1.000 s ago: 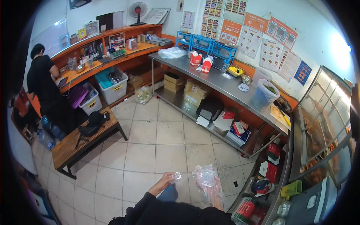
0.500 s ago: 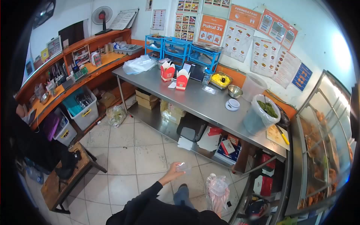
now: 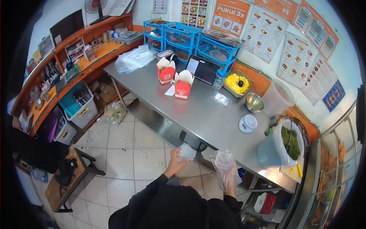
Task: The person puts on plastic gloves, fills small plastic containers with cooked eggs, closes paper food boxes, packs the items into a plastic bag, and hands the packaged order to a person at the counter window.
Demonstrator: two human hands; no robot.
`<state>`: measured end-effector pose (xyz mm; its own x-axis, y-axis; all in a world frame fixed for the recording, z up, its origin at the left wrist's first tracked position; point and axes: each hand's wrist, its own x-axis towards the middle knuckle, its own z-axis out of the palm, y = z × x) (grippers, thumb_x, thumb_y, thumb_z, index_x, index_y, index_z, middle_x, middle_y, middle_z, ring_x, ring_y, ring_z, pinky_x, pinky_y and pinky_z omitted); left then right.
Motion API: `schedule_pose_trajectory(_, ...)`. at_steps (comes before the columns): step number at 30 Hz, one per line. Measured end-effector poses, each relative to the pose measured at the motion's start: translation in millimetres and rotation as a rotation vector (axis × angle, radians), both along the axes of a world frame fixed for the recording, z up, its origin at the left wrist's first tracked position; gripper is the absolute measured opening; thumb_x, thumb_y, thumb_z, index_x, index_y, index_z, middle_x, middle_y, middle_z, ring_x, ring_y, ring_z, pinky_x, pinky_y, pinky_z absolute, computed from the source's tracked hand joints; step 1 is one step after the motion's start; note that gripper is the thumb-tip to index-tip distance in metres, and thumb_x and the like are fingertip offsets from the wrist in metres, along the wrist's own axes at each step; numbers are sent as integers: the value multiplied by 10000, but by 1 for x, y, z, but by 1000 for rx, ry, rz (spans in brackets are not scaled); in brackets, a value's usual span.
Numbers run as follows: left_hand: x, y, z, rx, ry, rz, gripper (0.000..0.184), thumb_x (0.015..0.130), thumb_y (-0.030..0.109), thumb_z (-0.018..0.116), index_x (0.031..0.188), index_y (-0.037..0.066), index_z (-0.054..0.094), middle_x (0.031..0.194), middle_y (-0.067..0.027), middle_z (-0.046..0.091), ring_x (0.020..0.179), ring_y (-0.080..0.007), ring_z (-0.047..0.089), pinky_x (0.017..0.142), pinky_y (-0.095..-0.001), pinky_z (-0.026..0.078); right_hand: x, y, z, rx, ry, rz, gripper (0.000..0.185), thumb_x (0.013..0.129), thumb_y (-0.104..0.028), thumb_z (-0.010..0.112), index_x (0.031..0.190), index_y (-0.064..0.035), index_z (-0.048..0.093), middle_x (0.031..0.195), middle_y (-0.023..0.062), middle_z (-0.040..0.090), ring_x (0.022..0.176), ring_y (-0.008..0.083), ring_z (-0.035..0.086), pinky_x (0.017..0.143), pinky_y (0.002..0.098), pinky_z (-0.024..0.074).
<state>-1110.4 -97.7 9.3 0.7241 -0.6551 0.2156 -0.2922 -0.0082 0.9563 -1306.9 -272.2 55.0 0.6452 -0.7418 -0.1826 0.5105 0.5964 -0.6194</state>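
My left hand (image 3: 174,163) pinches a small, crumpled-looking piece of clear plastic (image 3: 187,152) just in front of the table's near edge; whether it is a bag or a cup is too blurred to tell. To its right, a clear plastic glove covers my right hand (image 3: 228,176). Its fingers are closed around a round clear plastic cup (image 3: 224,158). Both hands are apart from each other. Two red-and-white food boxes (image 3: 183,90) stand upright with open flaps on the steel table (image 3: 152,95), beyond my hands.
On the table are a white scale (image 3: 248,123), a metal bowl (image 3: 254,102), a tray of yellow food (image 3: 237,84), a bucket of green leaves (image 3: 270,150) and a tablet (image 3: 202,70). A wooden bench (image 3: 72,177) stands left. A glass display case (image 3: 331,171) is at right.
I am closer to the table, and the view has turned slightly. Both hands have risen toward the table's near edge, still with the clear plastic things in them.
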Motion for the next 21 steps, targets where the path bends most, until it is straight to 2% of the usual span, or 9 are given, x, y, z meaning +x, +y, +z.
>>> schedule_pose_trajectory(3, 51, -50, 11, -32, -225, 48, 601, 664, 155, 704, 1136, 17, 358, 1111, -173, 359, 1057, -315, 381, 896, -371, 348, 55, -44, 5, 5, 30, 26, 491, 849, -365, 456, 1199, -23, 421, 1162, 167, 492, 1031, 309, 509, 867, 447, 437)
schedule_pose_trajectory(8, 135, -123, 28, 34, -325, 41, 624, 651, 132, 692, 1150, 16, 337, 1165, -228, 326, 1117, -382, 333, 934, -403, 316, 132, -129, 1, -129, 223, -1, 446, 855, -340, 472, 1177, -32, 449, 1141, 139, 512, 1012, 261, 525, 817, 406, 464)
schedule_pose_trajectory(11, 183, -159, 14, 84, -391, 38, 654, 639, 143, 695, 1164, 26, 324, 1176, -232, 331, 1103, -394, 351, 924, -413, 328, 180, -189, 5, -271, 972, -36, 447, 844, -346, 488, 1162, -32, 470, 1153, 161, 505, 1010, 302, 524, 804, 404, 459)
schedule_pose_trajectory(14, 203, -180, 2, 201, -405, 56, 676, 629, 157, 700, 1174, 33, 319, 1178, -232, 347, 1087, -403, 371, 910, -420, 341, 200, -228, -21, -1219, 1434, -315, 546, 784, -395, 558, 1198, -54, 453, 1184, 191, 473, 1069, 334, 469, 902, 414, 373)
schedule_pose_trajectory(17, 201, -185, 10, 275, -377, 94, 684, 628, 171, 701, 1179, 37, 319, 1182, -232, 360, 1084, -405, 379, 904, -425, 347, 239, -211, 18, -1495, 1489, -338, 547, 768, -406, 563, 1172, -47, 485, 1189, 227, 456, 1104, 351, 431, 941, 405, 335)
schedule_pose_trajectory(21, 202, -189, 3, 325, -380, 113, 687, 634, 188, 699, 1187, 43, 318, 1205, -234, 355, 1097, -399, 374, 908, -436, 339, 267, -226, 10, -1557, 1606, -72, 536, 750, -411, 584, 1131, -40, 518, 1191, 223, 456, 1125, 348, 407, 952, 399, 324)
